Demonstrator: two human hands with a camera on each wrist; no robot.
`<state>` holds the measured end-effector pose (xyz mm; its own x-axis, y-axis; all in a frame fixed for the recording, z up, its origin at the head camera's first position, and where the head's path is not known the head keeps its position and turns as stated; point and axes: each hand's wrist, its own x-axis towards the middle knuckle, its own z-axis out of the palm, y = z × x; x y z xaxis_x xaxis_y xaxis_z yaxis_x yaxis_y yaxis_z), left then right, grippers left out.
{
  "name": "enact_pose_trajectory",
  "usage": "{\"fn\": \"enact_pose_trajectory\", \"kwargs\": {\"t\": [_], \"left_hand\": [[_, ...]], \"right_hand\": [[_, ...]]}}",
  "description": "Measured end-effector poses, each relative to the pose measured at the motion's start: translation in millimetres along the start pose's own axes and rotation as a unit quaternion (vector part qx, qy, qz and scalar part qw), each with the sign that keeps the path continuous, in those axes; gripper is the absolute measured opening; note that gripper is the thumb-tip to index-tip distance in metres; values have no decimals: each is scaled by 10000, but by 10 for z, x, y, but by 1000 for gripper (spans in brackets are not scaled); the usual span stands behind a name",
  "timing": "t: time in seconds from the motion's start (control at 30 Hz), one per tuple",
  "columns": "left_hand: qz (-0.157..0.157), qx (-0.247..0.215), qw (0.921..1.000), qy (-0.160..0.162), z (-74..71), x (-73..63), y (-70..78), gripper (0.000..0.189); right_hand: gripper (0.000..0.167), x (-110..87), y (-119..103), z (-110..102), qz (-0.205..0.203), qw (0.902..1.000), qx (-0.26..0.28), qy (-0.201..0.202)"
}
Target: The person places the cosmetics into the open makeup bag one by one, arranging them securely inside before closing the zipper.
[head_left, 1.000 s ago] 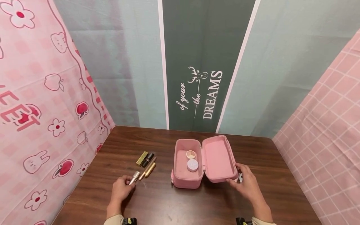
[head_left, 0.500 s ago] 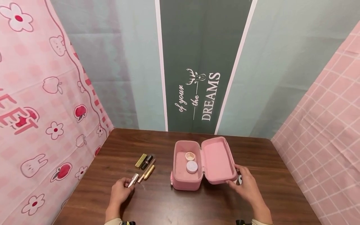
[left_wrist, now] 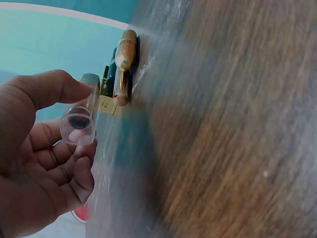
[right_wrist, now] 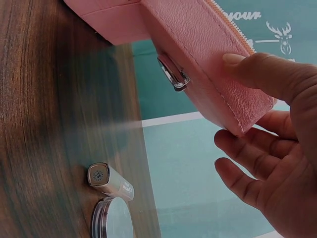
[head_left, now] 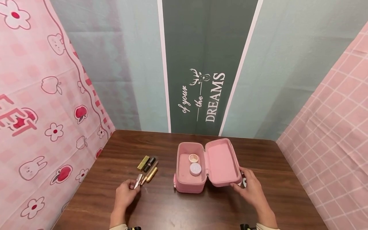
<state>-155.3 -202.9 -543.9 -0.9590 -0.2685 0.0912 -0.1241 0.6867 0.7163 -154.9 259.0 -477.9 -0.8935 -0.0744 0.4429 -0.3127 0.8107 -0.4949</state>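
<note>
- One open, boxy pink case (head_left: 189,187)
- Left of it: left hand (head_left: 126,193), fingers pinching a shiny cylindrical tube (head_left: 138,180)
- Right of it: right hand (head_left: 251,189), fingers gripping its rectangular lid (head_left: 223,163)

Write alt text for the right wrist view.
A right hand's grip holds the raised pink lid of an open case. Nearby, a square-ended tube and a round container sit on a wooden table.
</note>
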Motion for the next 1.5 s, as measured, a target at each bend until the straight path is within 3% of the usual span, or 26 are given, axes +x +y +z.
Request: {"fn": "enact_pose_trajectory", "kwargs": {"t": [0.37, 0.67, 0.8, 1.2, 1.5], "left_hand": [[-481, -316, 9982, 193, 1, -72, 167, 20], [-417, -427, 9932, 996, 50, -136, 305, 21], [-440, -542, 9905, 1187, 93, -175, 367, 21], [-497, -683, 9915, 989, 105, -243, 671, 19], [-243, -1014, 9920, 717, 179, -223, 939, 19]], "right_hand": [[71, -10, 11, 13, -71, 9999, 15, 149], [71, -23, 7, 27, -200, 9995, 24, 225], [71, -26, 11, 32, -207, 9994, 13, 261], [69, -33, 43, 45, -218, 9992, 165, 288], [66, -22, 35, 14, -3, 9986, 492, 165]]}}
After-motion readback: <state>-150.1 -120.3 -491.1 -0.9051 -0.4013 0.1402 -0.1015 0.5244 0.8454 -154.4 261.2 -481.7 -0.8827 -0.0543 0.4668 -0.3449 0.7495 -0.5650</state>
